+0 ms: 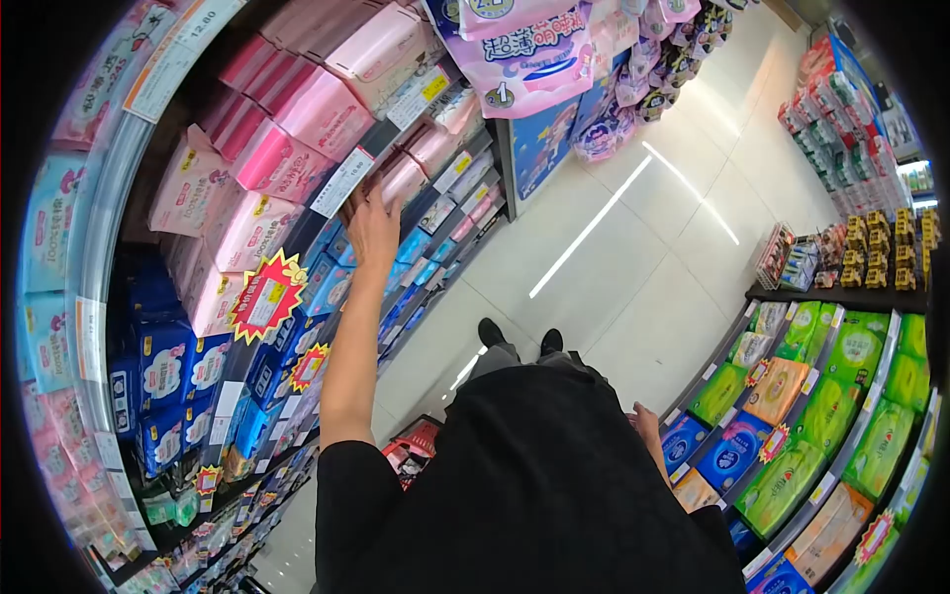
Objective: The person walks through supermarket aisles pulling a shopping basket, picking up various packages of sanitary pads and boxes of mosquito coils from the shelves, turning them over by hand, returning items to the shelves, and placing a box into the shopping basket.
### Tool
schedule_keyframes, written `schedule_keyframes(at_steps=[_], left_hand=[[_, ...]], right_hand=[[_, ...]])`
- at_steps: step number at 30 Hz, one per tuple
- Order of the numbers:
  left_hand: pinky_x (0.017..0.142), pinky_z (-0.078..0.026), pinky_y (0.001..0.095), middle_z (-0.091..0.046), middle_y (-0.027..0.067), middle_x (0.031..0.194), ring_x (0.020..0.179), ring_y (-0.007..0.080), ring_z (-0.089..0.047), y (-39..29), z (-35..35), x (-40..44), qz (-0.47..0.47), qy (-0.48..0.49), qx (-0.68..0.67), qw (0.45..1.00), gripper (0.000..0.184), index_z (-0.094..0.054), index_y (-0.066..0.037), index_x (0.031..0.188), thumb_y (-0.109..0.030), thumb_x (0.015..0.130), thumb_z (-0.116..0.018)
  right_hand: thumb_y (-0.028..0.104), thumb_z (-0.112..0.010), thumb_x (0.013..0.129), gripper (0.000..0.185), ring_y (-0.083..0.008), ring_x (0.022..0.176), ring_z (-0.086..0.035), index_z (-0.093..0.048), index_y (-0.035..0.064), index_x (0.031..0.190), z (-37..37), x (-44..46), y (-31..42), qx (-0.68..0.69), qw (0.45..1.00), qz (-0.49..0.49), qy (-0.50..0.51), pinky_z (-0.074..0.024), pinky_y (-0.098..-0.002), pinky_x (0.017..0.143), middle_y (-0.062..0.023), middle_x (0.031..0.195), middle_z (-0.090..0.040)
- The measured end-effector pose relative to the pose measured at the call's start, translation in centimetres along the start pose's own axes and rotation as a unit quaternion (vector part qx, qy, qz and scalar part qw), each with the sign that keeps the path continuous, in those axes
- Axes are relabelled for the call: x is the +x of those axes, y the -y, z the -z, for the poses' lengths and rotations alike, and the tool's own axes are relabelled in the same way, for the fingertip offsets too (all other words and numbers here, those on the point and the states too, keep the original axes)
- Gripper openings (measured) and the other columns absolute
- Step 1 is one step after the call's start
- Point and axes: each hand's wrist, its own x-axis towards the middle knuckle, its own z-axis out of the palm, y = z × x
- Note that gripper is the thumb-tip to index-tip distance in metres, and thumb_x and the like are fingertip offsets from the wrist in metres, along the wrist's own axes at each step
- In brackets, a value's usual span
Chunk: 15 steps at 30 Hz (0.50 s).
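My left hand (373, 230) reaches to the shelf on the left, its fingers apart at a lower shelf edge, just below a white price label (342, 182). Its fingertips lie by a pink pack (401, 180), and whether they touch it cannot be told. Blue packs (332, 287) sit below and beside the wrist. Above and left of the hand are stacked pink packs (280, 163). My right hand (645, 424) hangs low by my right side, near the blue packs (683, 442) of the other shelf. Its fingers are partly seen and look slightly curled, with nothing visible in them.
A red basket (420, 436) is by my left side, partly hidden by my body. Purple bags (534, 59) hang at the shelf end. Green packs (829, 411) fill the right shelf. Tiled floor (594, 247) runs between the shelves, with my shoes (491, 332) on it.
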Motion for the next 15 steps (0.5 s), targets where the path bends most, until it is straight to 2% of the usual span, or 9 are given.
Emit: schedule_keyframes(at_steps=[6,7,8,9,10,12,13,14,15], left_hand=[[0.091,-0.037,0.0503,-0.048,0.0226,0.117,0.107,0.0407,-0.046,-0.7,0.2,-1.1,0.059,0.024,-0.051,0.997,0.051,-0.048,-0.008,0.124,-0.025,0.079,-0.065],[0.089,-0.037,0.049,-0.048,0.0203,0.116,0.105,0.0383,-0.046,-1.9,1.5,-1.8,0.114,0.08,-0.034,0.99,0.05,-0.048,-0.008,0.123,-0.023,0.078,-0.065],[0.09,-0.036,0.0467,-0.047,0.0193,0.117,0.106,0.0363,-0.045,-2.0,1.8,-2.9,0.029,-0.014,-0.041,0.999,0.048,-0.049,-0.007,0.121,-0.021,0.078,-0.065],[0.091,-0.035,0.0454,-0.045,0.0191,0.119,0.108,0.0357,-0.044,-2.3,2.4,-3.8,0.007,-0.038,-0.065,0.997,0.048,-0.049,-0.006,0.121,-0.019,0.077,-0.065],[0.093,-0.034,0.0463,-0.044,0.0196,0.12,0.111,0.0356,-0.042,-3.4,4.1,-4.8,0.034,-0.013,-0.117,0.992,0.048,-0.049,-0.005,0.121,-0.016,0.077,-0.065],[0.09,-0.039,0.0434,-0.047,0.0185,0.118,0.108,0.0339,-0.048,-4.8,7.4,-5.9,0.046,-0.037,-0.152,0.987,0.043,-0.052,-0.003,0.116,-0.01,0.076,-0.065],[0.089,-0.04,0.0424,-0.048,0.0184,0.117,0.106,0.0337,-0.05,-5.1,9.0,-6.0,0.054,-0.044,-0.189,0.979,0.041,-0.053,-0.002,0.115,-0.008,0.076,-0.065],[0.089,-0.04,0.0424,-0.048,0.0184,0.117,0.106,0.0337,-0.05,-4.9,10.6,-5.7,0.063,-0.055,-0.176,0.981,0.041,-0.053,-0.002,0.115,-0.008,0.076,-0.065],[0.089,-0.041,0.0421,-0.049,0.0185,0.115,0.104,0.0341,-0.051,-4.7,12.3,-5.5,0.056,-0.104,-0.164,0.979,0.04,-0.053,-0.001,0.114,-0.006,0.075,-0.065]], right_hand=[[0.034,-0.051,0.088,0.044,-0.0256,0.077,-0.064,-0.049,-0.0009,0.115,0.6,-0.4,1.0,-0.036,0.998,0.042,0.01,-0.0506,-0.0379,0.066,-0.0178,0.093,-0.063],[0.032,-0.053,0.086,0.04,-0.0287,0.077,-0.064,-0.052,-0.0001,0.111,1.5,1.0,0.0,-0.218,0.963,0.156,0.009,-0.0505,-0.0397,0.066,-0.0197,0.089,-0.063],[0.029,-0.055,0.083,0.037,-0.0318,0.076,-0.064,-0.055,0.0007,0.106,2.4,3.1,-1.3,-0.386,0.882,0.272,0.009,-0.0503,-0.0416,0.067,-0.0216,0.085,-0.063],[0.027,-0.057,0.081,0.033,-0.035,0.075,-0.064,-0.058,0.0016,0.102,3.0,4.9,-2.3,-0.531,0.757,0.38,0.002,-0.0502,-0.0434,0.068,-0.0234,0.081,-0.063],[0.025,-0.058,0.078,0.032,-0.0362,0.077,-0.063,-0.058,0.002,0.101,3.3,6.1,-2.8,-0.531,0.75,0.395,0.011,-0.0496,-0.0435,0.069,-0.0244,0.083,-0.062],[0.024,-0.059,0.076,0.032,-0.0374,0.079,-0.062,-0.057,0.0025,0.1,4.2,7.5,-3.8,-0.537,0.729,0.425,0.03,-0.049,-0.0435,0.07,-0.0254,0.084,-0.061],[0.026,-0.058,0.08,0.03,-0.0358,0.076,-0.063,-0.058,0.0011,0.097,7.2,20.7,-10.9,-0.511,0.719,0.468,0.049,-0.0498,-0.041,0.065,-0.0233,0.081,-0.063],[0.026,-0.058,0.08,0.03,-0.0358,0.076,-0.063,-0.058,0.0011,0.097,3.0,19.0,-6.8,-0.515,0.708,0.479,0.059,-0.0498,-0.041,0.065,-0.0233,0.081,-0.063],[0.027,-0.056,0.081,0.032,-0.0346,0.075,-0.063,-0.056,0.0008,0.099,1.0,17.3,-3.9,-0.458,0.781,0.419,0.07,-0.05,-0.0408,0.065,-0.023,0.083,-0.063]])
